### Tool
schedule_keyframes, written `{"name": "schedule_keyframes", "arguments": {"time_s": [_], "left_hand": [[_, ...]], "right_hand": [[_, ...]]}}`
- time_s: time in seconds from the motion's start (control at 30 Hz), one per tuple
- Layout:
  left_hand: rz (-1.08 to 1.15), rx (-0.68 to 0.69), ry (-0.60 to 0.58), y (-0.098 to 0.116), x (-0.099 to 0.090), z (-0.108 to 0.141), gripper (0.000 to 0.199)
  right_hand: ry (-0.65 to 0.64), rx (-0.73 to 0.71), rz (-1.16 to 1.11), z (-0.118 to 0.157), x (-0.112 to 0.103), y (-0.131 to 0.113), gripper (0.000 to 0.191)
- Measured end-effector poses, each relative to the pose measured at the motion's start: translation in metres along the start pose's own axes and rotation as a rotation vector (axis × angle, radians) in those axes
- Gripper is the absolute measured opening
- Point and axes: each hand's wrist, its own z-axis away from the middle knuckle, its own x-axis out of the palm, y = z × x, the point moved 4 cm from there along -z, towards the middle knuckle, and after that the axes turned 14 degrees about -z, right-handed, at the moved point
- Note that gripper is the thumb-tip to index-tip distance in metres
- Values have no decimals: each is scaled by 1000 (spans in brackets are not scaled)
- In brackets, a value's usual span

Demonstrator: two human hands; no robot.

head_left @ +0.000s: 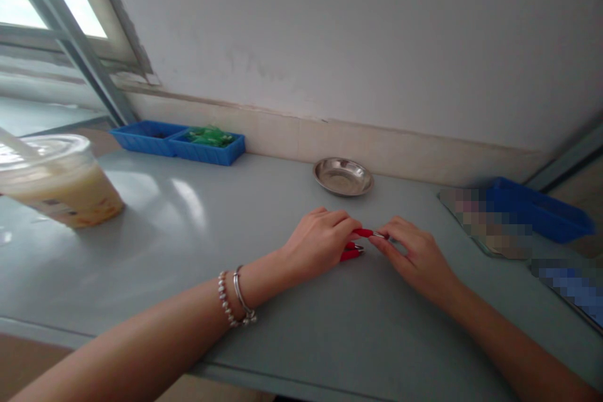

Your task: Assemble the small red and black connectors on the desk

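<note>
My left hand (323, 240), with bracelets on its wrist, is closed around red pens above the grey table (264, 245). One red pen (362, 233) points right, its silver tip between the thumb and fingers of my right hand (409, 251). Below it, more red barrels (349, 255) with metal tips stick out from under my left hand. The pens' other ends are hidden by that hand. My right hand pinches at the tip; any small part between its fingertips is too small to make out.
A round metal dish (343, 176) sits beyond my hands near the wall. Blue trays (207, 152), one with green pieces, stand back left. A drink cup (70, 185) is at left; another blue tray (541, 210) and blurred flat items lie right.
</note>
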Motion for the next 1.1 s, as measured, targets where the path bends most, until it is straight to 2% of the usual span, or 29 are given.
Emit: {"name": "schedule_keyframes", "arguments": {"time_s": [0.13,0.37,0.53,0.7,0.8,0.97,1.1], "left_hand": [[9,6,-7,0,0,0,17],[-12,-1,-10,0,0,0,16],[-7,12,-16,1,2,0,15],[-17,-3,-22,0,1,0,16],[-20,-3,-25,0,1,0,16],[-14,1,-24,1,1,0,16],[-16,-7,-30,0,1,0,16]], "right_hand": [[-40,37,-17,0,1,2,29],[44,8,-43,1,-2,1,17],[-16,1,-25,0,0,1,27],[13,59,-61,1,1,5,22],[21,27,-56,1,0,2,16],[-25,18,-35,0,1,1,24],[1,32,-52,0,1,4,20]]}}
